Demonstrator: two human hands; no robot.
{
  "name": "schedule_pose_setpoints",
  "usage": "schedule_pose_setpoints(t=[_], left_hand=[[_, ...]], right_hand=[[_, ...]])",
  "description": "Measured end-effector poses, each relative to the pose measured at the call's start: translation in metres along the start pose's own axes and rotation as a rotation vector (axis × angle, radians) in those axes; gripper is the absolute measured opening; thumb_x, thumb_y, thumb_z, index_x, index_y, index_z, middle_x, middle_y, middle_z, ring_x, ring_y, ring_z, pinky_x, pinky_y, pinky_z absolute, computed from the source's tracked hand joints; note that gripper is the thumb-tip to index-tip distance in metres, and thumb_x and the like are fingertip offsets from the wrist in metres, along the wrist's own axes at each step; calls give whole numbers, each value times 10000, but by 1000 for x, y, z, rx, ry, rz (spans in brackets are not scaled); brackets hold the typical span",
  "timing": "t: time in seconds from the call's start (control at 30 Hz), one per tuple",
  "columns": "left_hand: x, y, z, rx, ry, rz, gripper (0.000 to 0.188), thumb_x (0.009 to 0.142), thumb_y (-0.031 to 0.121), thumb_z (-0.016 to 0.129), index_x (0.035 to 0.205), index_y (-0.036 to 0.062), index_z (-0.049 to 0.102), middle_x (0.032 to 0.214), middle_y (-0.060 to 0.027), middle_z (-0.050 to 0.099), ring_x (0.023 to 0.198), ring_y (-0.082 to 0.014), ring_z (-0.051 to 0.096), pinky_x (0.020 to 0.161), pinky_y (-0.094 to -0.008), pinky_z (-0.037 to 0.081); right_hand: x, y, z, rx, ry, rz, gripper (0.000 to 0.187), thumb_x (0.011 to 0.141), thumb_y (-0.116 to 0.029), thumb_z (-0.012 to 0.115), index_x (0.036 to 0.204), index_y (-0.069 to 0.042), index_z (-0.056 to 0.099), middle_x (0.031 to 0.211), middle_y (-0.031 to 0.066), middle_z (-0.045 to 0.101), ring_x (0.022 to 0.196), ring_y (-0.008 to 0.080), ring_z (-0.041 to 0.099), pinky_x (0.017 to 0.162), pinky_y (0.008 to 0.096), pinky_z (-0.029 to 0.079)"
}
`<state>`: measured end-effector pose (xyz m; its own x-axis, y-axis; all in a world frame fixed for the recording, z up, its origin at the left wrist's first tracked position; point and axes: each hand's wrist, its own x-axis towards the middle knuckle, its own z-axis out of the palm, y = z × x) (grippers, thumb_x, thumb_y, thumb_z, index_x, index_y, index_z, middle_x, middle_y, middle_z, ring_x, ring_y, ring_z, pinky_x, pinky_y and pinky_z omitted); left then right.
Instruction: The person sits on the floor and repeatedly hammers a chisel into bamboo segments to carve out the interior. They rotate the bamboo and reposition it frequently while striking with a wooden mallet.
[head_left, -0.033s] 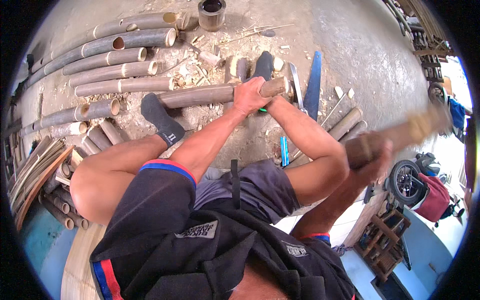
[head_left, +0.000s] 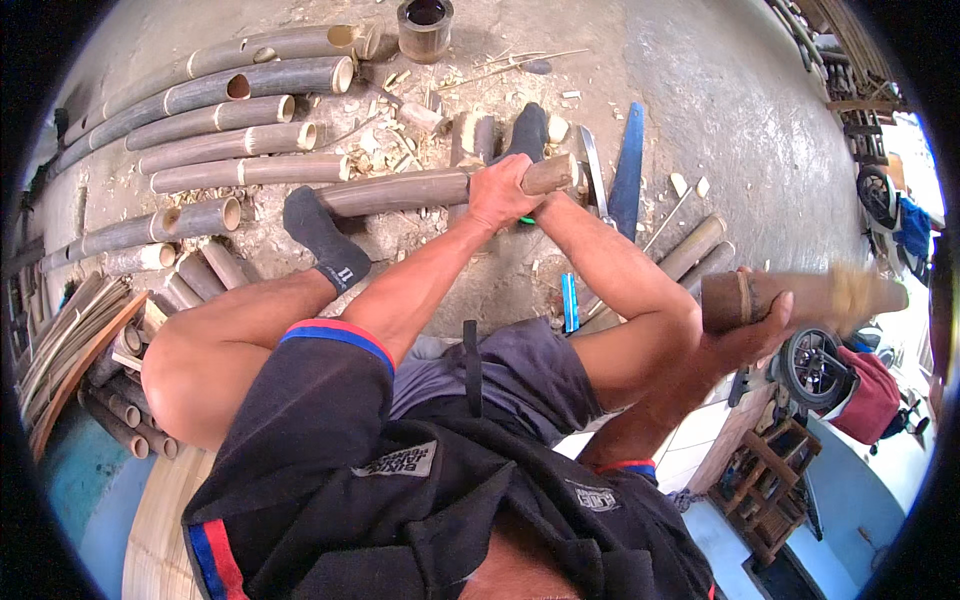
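Observation:
A brown bamboo pole (head_left: pixel 400 192) lies crosswise in front of me. Its right end rests on a short bamboo piece (head_left: pixel 473 135) close to my one foot (head_left: pixel 528 132), while my other foot (head_left: pixel 315 232) is against its left part. My left hand (head_left: pixel 500 192) is closed round the pole near its right end. Out to the right, my right hand (head_left: pixel 770 322) grips a thick bamboo section (head_left: pixel 800 292) with a pale band round it. That section is held in the air, lying nearly level; its far end is slightly blurred.
Several cut bamboo poles (head_left: pixel 230 118) lie at the left. Beyond my left hand are a curved-handled blade (head_left: pixel 592 170), a blue saw blade (head_left: pixel 628 170) and a bamboo cup (head_left: pixel 425 35). Wood chips litter the floor. A blue packet (head_left: pixel 570 302) lies by my knee; a motorbike wheel (head_left: pixel 810 368) stands right.
The bamboo section in my right hand has swung from a slant, far end raised, to nearly level. My left hand and the pole have stayed in place.

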<state>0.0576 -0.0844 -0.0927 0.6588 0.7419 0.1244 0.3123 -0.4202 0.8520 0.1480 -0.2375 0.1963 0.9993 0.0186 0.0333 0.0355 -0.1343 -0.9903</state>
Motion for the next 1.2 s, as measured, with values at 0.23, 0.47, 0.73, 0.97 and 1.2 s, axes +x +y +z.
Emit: schedule_pose_setpoints(t=[0.23,0.47,0.73,0.97,1.2], left_hand=[[4,-6,-2,51,-53,37,360,738,392,787,912,138,599,894,-88,659,873,-337,683,722,-479,552],[0,10,22,95,-67,81,374,736,390,791,896,118,590,890,-84,653,863,-338,685,708,-486,550],[-8,12,26,68,-10,95,345,761,392,771,878,120,594,860,-76,647,846,-330,684,687,-482,546],[-8,5,25,106,-15,70,344,742,369,792,897,121,610,874,-76,640,833,-338,670,680,-462,544],[15,24,23,-85,294,-236,358,758,307,791,978,73,634,897,-135,681,862,-370,686,740,-454,538]], right_hand=[[-47,113,-23,-206,-769,367,640,884,-136,672,1458,25,440,1166,89,604,964,201,626,828,296,552],[-23,94,-63,-203,-542,287,679,884,-264,674,1485,-33,458,1270,148,609,1072,285,636,861,379,541],[-12,65,-52,26,-39,122,600,947,-390,577,1349,53,518,1268,186,614,1188,271,581,996,331,476],[-59,113,-56,-262,-619,408,740,907,-198,675,1530,45,359,1416,183,541,1286,276,528,1091,364,409],[-33,84,-60,-140,-475,268,670,882,-311,713,1395,47,471,1189,147,613,1077,240,617,926,358,513]])
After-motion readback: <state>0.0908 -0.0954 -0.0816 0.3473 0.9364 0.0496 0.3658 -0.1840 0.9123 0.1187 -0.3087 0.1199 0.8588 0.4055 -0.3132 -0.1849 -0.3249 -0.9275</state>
